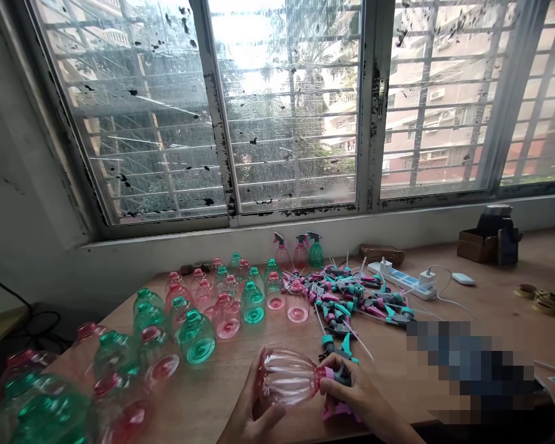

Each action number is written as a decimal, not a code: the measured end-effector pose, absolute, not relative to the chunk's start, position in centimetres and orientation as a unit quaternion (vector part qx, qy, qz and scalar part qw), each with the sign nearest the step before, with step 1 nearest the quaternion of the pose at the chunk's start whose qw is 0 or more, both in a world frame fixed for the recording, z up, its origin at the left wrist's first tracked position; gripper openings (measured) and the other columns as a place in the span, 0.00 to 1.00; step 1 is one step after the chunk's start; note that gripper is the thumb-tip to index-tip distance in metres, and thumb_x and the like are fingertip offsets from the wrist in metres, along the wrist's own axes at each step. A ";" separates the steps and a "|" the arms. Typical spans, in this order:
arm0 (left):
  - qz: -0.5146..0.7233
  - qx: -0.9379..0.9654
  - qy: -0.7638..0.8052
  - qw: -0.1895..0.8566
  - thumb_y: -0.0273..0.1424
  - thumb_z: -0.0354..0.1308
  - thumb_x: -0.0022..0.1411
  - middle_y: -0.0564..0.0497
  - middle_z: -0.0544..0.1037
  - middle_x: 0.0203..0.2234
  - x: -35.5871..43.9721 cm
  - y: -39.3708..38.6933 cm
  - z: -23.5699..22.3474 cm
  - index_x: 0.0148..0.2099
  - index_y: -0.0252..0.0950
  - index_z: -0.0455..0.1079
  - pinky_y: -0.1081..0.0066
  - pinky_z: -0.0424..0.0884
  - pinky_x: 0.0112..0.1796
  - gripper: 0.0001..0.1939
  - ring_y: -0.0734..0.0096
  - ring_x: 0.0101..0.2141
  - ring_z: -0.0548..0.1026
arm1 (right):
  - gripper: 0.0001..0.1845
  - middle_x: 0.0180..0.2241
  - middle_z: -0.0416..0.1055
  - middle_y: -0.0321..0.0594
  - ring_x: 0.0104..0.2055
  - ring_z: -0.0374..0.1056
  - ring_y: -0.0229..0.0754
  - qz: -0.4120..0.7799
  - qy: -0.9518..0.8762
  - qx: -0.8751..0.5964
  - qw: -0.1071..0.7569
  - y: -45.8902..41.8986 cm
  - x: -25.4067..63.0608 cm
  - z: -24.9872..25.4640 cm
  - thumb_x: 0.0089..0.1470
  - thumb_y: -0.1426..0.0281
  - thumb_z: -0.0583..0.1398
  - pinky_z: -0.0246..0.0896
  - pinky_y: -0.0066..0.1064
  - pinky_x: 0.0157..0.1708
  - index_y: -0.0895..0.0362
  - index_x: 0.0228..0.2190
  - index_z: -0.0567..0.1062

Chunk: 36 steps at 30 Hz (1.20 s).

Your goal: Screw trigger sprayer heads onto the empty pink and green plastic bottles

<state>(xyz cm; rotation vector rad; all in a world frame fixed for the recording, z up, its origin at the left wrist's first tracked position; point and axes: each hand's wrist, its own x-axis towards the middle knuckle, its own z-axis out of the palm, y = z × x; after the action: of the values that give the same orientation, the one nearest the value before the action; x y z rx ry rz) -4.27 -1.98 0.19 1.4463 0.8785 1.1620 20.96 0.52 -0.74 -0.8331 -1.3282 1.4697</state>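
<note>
A clear pink spray bottle lies on its side in the air above the table's front part. My left hand is wrapped round its base end. At the neck, my right hand grips the pink and grey spray head, which sits at the bottle's mouth; whether it is fully seated I cannot tell. Just behind my right hand lies a teal and grey spray head. A pink trigger part shows below that hand, partly hidden by it.
Open pink and green bottles stand in rows at left. A heap of spray heads with thin tubes lies at centre right. Several finished spray bottles stand by the wall. A power strip, a cardboard box and gold-coloured rolls are at right.
</note>
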 end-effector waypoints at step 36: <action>0.489 0.607 0.355 0.517 0.38 0.69 0.57 0.42 0.54 0.71 -4.2 -1.5 -0.8 0.73 0.46 0.40 0.49 0.49 0.67 0.52 0.44 0.69 0.52 | 0.26 0.23 0.78 0.36 0.23 0.75 0.41 0.629 -0.529 -0.327 0.467 0.9 21.0 -1.7 0.46 0.50 0.70 0.67 0.29 0.25 0.56 0.31 0.68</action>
<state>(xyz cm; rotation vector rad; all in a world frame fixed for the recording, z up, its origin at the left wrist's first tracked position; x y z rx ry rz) -4.24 -1.51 -0.78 1.4558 0.8513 1.1729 20.99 0.93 -1.74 -0.8022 -1.2973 1.5428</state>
